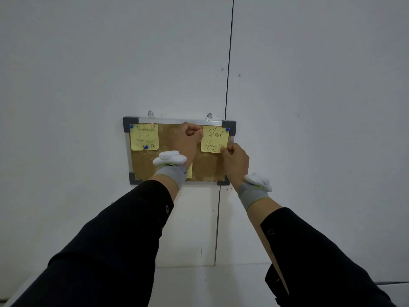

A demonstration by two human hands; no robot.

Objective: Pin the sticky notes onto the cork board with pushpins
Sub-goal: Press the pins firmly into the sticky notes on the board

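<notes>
A cork board (208, 169) with a grey frame hangs on the wall. A yellow sticky note (144, 136) at its top left carries blue pushpins and a pink one. A second yellow note reading "Stay Strong" (214, 139) sits at the top right, with a blue pushpin (227, 129) in its upper right corner. My left hand (190, 138) is closed with its fingertips at that note's upper left corner; whether it holds a pin is hidden. My right hand (234, 160) presses the note's lower right corner against the board. A third yellow note (190, 171) peeks out behind my left wrist.
Two clear hooks (151, 114) hold the board to a plain grey-white wall. A dark vertical seam (228, 85) runs down the wall by the board's right edge. White sensors are strapped on both wrists over grey bands, and black sleeves cover the forearms.
</notes>
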